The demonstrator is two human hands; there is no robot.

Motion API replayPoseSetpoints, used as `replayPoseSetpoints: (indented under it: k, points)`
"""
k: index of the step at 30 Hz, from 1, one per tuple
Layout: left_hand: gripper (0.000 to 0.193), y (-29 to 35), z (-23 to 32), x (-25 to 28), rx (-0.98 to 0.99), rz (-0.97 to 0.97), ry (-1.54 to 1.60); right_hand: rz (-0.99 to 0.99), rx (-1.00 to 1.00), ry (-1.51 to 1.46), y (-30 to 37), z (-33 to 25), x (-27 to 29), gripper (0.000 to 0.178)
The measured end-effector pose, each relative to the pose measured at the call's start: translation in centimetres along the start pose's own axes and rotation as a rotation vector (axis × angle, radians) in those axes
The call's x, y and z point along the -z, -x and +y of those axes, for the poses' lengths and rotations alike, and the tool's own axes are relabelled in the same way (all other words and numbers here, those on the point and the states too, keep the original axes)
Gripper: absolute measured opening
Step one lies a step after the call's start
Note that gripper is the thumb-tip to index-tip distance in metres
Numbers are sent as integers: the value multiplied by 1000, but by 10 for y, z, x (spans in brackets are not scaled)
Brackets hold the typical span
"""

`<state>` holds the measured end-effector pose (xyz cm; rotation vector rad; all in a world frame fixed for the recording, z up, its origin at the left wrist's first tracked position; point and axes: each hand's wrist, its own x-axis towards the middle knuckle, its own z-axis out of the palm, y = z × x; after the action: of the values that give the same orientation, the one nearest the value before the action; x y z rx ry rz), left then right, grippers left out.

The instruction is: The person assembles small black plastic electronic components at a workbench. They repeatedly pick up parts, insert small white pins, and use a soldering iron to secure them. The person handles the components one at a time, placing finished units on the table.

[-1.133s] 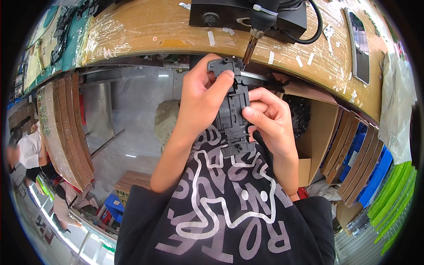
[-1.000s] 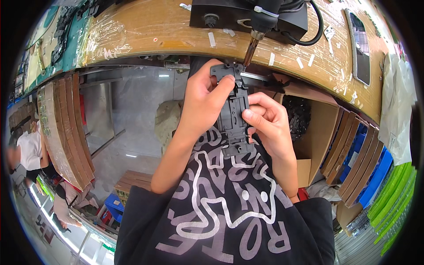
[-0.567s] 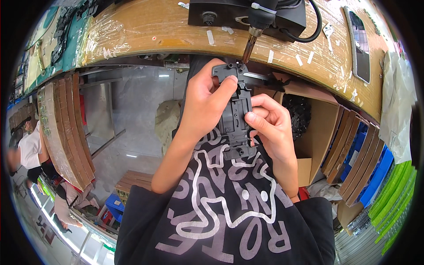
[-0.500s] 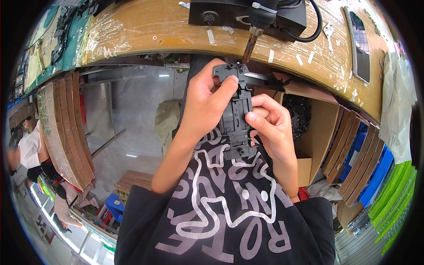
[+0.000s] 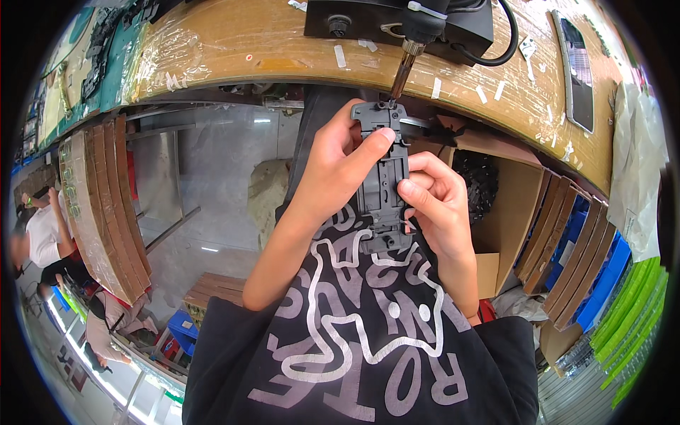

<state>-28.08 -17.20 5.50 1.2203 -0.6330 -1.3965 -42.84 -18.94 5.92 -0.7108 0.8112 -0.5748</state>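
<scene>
A long black molded plastic part (image 5: 384,177), with slots and small posts, is held upright between my two hands just below the table edge. My left hand (image 5: 338,161) grips its upper left side, thumb pressed across the top face and fingers behind it. My right hand (image 5: 437,193) pinches the right edge near the middle, its other fingers curled. A metal-tipped tool (image 5: 404,67) with a black body comes down from the table. Its tip meets or hovers just above the part's top right end; I cannot tell which.
Behind the tool stands a black box (image 5: 354,23) with a knob and cable. A phone (image 5: 577,81) and white scraps lie on the film-covered wooden table (image 5: 227,60). To the right is a cardboard box (image 5: 513,191) with black pieces; at left are stacked cartons (image 5: 106,212) and a person (image 5: 48,234).
The plastic part and my left hand have shifted slightly right, and the part stands straighter. My right hand has barely moved. At the far left, the other person has moved their arms.
</scene>
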Motion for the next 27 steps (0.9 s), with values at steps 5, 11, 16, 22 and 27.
replayPoseSetpoints:
  k: [5, 11, 16, 22, 27]
  points:
    - [22, 0, 1, 1, -8, -24, -18, 8, 3, -4, -2, -2, -1, 18]
    - [26, -2, 5, -2, -49, -54, -65, 0, 31, -38, -2, -3, -1, 18]
    - [26, -2, 6, -4, -26, -45, -52, 7, 50, -56, -1, -6, -2, 18]
    - [26, -4, 6, -6, -35, -34, -29, 8, 50, -67, -2, -8, -3, 18]
    - [25, -5, 4, -7, -46, -45, -35, 13, 63, -81, 0, -9, -3, 18]
